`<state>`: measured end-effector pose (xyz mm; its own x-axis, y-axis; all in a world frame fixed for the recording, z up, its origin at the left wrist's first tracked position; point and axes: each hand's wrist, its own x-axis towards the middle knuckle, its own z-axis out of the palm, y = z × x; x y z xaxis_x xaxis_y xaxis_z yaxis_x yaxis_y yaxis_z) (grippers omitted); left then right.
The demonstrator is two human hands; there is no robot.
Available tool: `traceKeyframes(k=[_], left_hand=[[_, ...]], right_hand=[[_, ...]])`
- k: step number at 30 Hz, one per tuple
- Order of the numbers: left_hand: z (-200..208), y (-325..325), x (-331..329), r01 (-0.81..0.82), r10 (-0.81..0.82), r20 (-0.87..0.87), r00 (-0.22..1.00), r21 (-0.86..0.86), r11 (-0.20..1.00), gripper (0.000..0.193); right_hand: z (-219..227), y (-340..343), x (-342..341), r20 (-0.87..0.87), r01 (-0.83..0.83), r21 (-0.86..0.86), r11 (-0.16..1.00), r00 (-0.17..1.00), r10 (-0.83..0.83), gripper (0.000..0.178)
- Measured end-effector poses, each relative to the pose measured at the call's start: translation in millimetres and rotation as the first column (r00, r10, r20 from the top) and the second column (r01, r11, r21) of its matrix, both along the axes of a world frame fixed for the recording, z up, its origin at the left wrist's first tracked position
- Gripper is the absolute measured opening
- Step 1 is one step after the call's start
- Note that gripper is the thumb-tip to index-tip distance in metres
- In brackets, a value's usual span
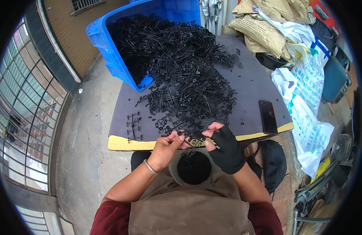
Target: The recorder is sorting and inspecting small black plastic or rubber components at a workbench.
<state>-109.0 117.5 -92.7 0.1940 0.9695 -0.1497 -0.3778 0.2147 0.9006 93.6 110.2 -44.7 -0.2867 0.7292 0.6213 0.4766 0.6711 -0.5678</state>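
My left hand [165, 149], bare with a silver bangle at the wrist, pinches a black plastic sprue [194, 145] with small parts on it. It is held over the table's near edge. My right hand [226, 150] wears a black fingerless glove. Its thumb and forefinger stand apart beside the sprue, and I see nothing between them. Below both hands is a round bucket [172, 164] holding a dark mass of small black pieces [194, 168]. Just beyond my fingers, a big heap of similar black plastic sprues [189, 78] spreads across the table.
A blue crate [114, 58] lies tipped on its side, spilling the heap onto the grey-topped table [251, 86]. Several sprues [134, 127] lie apart at the table's left. A black phone [268, 116] rests at the right. White bags [306, 129] and brown sacks [263, 33] stand beyond the right side.
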Motion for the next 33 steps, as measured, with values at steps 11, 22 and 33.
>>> traceKeyframes(k=[11,22,33], left_hand=[[-3.3,-27.0,12.7,-0.092,0.109,0.211,0.971,-0.086,0.992,0.01],[24.0,-38.2,15.9,0.011,0.022,0.291,0.956,-0.111,0.994,0.011],[12.8,-4.8,-16.3,-0.24,0.231,0.107,0.967,0.079,0.968,0.009]], right_hand=[[-38.1,-9.8,-10.1,0.317,-0.205,-0.321,0.925,0.897,0.309,0.026],[-16.4,-53.2,-3.1,-0.093,-0.272,-0.461,0.845,0.962,0.259,0.024],[-61.9,-39.8,7.0,0.067,-0.139,-0.459,0.878,0.98,0.19,0.02]])
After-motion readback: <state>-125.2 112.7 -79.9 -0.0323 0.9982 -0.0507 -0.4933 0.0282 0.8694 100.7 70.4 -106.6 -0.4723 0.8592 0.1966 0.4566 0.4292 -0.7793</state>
